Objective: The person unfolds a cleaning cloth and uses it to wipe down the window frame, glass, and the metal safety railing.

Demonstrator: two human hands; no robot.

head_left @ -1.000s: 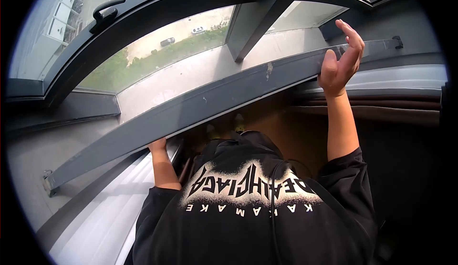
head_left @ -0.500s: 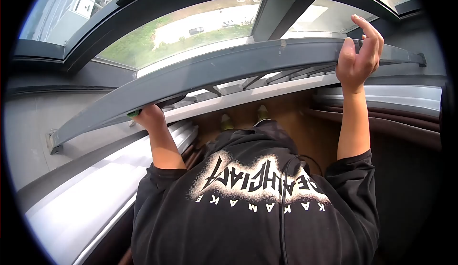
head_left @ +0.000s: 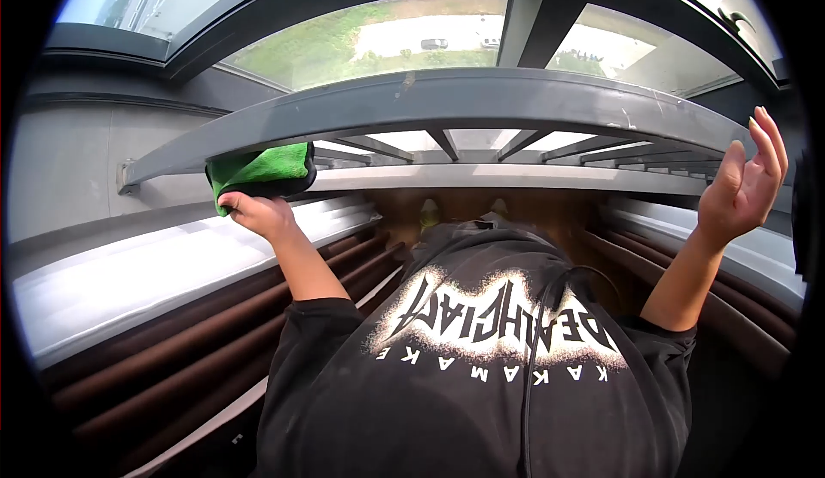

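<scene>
A green cloth (head_left: 262, 167) with a dark edge is gripped in my left hand (head_left: 258, 213), just below the left part of a grey metal railing (head_left: 447, 100). The thumb lies over the cloth's near corner. My right hand (head_left: 743, 186) is raised by the railing's right end, palm turned up and inward, fingers spread and holding nothing. Whether it touches the rail I cannot tell. Slanted grey bars show beneath the top rail.
Beyond the railing are dark-framed windows (head_left: 541, 14) with handles at the top. White curtains and brown curtains (head_left: 215, 340) hang on both sides. My shoes (head_left: 430, 211) stand on a brown floor below the railing.
The green cloth, mostly hidden before, has come into view from under the railing with my left hand. My right hand has moved right along the railing. The view has turned, showing more bars.
</scene>
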